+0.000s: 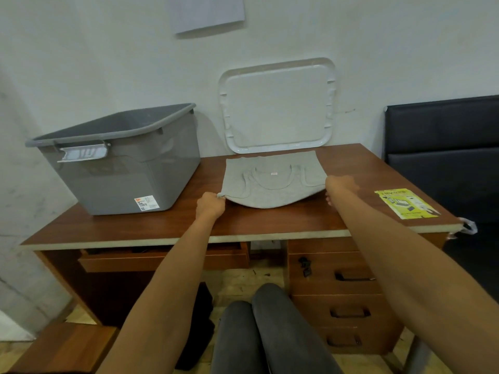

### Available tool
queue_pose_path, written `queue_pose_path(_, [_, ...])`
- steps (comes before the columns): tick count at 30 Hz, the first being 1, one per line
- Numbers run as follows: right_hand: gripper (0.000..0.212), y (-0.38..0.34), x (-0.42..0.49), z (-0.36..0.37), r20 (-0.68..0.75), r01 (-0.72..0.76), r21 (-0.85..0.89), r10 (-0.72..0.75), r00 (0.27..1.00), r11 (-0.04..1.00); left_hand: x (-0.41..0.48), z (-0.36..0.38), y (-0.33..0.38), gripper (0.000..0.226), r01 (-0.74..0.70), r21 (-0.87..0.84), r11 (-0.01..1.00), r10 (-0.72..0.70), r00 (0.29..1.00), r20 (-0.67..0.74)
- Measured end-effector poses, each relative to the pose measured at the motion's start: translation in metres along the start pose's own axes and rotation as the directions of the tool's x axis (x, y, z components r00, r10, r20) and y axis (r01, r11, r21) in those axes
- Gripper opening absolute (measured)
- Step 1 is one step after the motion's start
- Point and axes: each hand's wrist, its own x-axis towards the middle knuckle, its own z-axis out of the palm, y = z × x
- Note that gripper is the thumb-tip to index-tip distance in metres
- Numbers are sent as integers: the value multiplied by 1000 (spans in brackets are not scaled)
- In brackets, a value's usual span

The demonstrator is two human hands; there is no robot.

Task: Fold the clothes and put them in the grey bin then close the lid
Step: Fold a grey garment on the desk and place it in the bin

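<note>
A light grey tank top (272, 184) lies on the wooden desk (172, 222), folded over so its neckline and straps face up. My left hand (210, 205) pinches its near left corner. My right hand (340, 186) grips its near right corner. The near edge sags between the two hands, slightly off the desk. The open grey bin (121, 168) stands on the desk's left side, tilted a little. Its white lid (278, 106) leans upright against the wall behind the tank top.
A yellow leaflet (405, 203) lies at the desk's right front corner. A black padded chair (442, 147) stands to the right. Drawers (348, 295) sit under the desk's right side, and my legs (264, 333) are below the front edge.
</note>
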Motion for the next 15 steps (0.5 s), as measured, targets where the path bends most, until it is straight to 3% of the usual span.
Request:
queue_pose_path(4, [27,-3,-13,-7,-28,16,48,-15,999,999,-6,-3,3,24,-27,-79,997,20,996,-86])
queue_pose_path(7, [24,0,-19,-9,-51,28,70,-24,998,997,-16,-2,8,28,11,-260,965,-39,994,-105])
queue_pose_path(11, [19,6,-23,-12,-49,-2,153,9,999,988,-28,4,11,34,106,-611,785,-166,985,-42])
queue_pose_path(15, [40,15,-10,-13,-125,-19,195,44,991,981,-28,1,2,32,181,-610,772,-206,978,29])
